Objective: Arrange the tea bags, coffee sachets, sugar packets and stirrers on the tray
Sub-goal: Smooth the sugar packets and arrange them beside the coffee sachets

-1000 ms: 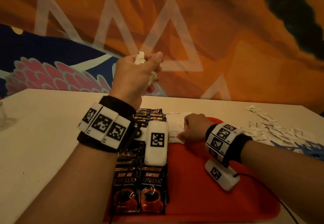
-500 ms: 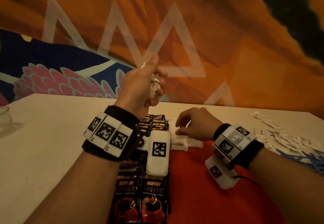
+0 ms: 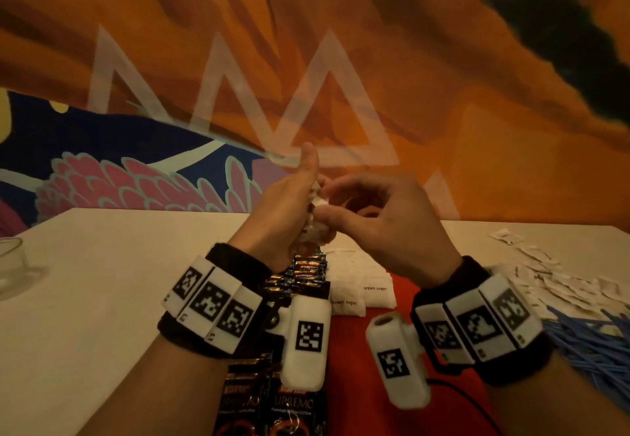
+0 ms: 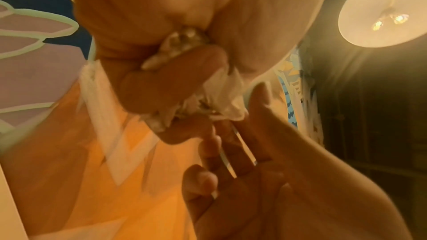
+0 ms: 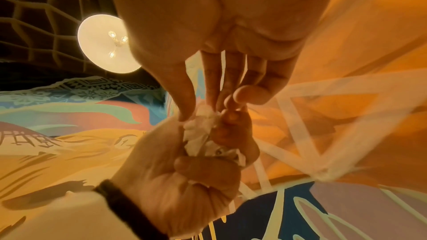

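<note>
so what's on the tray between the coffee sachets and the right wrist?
Head view: white brown sugar packets lie on the red tray, right of the coffee sachets and left of the right wrist. Nearer the camera, that stretch of tray is bare.

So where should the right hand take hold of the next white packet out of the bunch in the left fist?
At the free top edge of the packets sticking out above the left hand, pinched from the right side. The lower ends are buried in the curled fingers, so only that edge is exposed; the right hand already has thumb and fingertips there.

"brown sugar" on packets [image 3: 375,294]; "UPREMO" on sachets [image 3: 293,405]
</note>
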Demonstrator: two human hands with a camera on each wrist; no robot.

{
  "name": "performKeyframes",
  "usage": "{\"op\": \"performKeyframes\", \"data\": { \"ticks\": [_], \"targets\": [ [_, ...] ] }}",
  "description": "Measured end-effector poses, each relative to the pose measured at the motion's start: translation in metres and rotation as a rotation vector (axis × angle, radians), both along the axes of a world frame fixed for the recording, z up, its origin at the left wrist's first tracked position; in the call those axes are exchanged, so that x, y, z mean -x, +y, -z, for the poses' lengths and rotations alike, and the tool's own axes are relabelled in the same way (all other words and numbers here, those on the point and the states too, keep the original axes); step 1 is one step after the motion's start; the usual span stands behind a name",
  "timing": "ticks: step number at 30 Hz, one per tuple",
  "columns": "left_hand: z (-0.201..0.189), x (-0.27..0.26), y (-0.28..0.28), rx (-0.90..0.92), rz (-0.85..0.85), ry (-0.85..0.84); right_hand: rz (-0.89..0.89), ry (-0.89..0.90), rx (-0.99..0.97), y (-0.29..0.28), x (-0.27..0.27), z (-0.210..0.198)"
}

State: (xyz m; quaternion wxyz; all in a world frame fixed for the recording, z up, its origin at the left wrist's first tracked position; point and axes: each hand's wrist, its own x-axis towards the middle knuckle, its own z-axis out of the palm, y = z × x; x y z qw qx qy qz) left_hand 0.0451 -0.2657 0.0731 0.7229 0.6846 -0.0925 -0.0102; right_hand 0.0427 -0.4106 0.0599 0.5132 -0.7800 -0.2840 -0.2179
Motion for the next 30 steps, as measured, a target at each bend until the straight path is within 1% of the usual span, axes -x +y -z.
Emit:
{"op": "performKeyframes", "data": {
  "ticks": [3,5,6,9,12,16,18,20,23,25,30],
  "targets": [
    [0.003,-0.001,-0.001,0.019,0.102,-0.001,0.009,-0.008,-0.032,-0.002,-0.005,0.003],
    [0.004,-0.002,0.0,0.025,0.164,0.005,0.014,0.033,-0.121,-0.003,-0.009,0.003],
    [0.005,-0.003,0.001,0.019,0.168,-0.001,0.025,0.065,-0.174,-0.004,-0.01,0.003],
    [0.007,-0.005,0.0,-0.002,0.11,-0.1,0.08,0.111,-0.295,-0.009,-0.015,0.004],
    [0.009,-0.01,0.002,0.056,0.042,-0.174,0.067,0.158,-0.378,-0.012,-0.016,0.004],
    [0.011,-0.012,0.0,0.115,-0.028,-0.23,0.018,0.184,-0.405,-0.011,-0.014,0.005],
    [0.012,-0.013,-0.001,0.14,-0.052,-0.237,-0.005,0.205,-0.342,-0.011,-0.012,0.007],
    [0.013,-0.015,0.0,0.158,-0.042,-0.229,-0.012,0.197,-0.305,-0.011,-0.012,0.007],
    [0.013,-0.015,0.003,0.146,-0.029,-0.217,-0.047,0.203,-0.338,-0.015,-0.013,0.005],
    [0.011,-0.015,0.003,0.138,-0.036,-0.233,-0.077,0.238,-0.367,-0.018,-0.013,0.004],
    [0.012,-0.015,0.0,0.048,-0.122,-0.323,-0.175,0.318,-0.453,-0.018,-0.013,0.003]
  ]
}}
